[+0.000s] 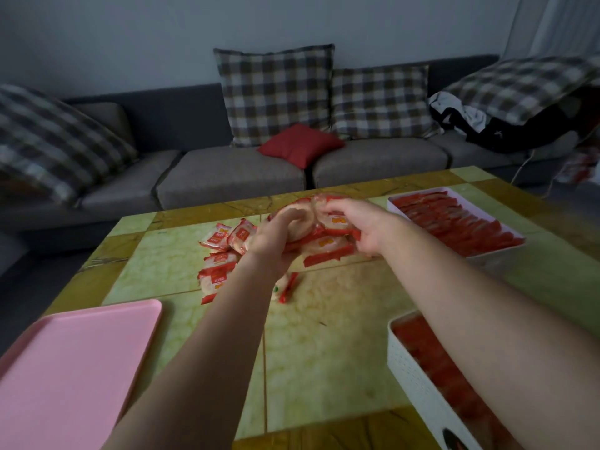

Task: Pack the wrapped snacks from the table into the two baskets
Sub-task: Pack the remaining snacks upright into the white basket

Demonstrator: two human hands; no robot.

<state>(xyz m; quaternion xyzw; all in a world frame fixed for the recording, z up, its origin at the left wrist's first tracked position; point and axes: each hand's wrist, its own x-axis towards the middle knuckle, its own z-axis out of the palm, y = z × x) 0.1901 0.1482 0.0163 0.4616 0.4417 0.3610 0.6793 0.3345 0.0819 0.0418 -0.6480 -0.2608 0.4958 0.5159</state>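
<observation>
A heap of red-and-white wrapped snacks (218,271) lies in the middle of the table (341,323). My left hand (276,241) is closed around a bunch of snacks at the heap's centre. My right hand (360,225) grips more snacks on the heap's right side, close to the left hand. A pink-rimmed basket (394,200) at the far right is filled with rows of red snack packs. A white woven basket (418,384) at the near right also holds red packs; my right forearm crosses over it.
A pink tray (74,368) lies at the table's near left corner. Behind the table stands a grey sofa (227,177) with plaid cushions, a red cushion (300,145) and dark clothes at the right end.
</observation>
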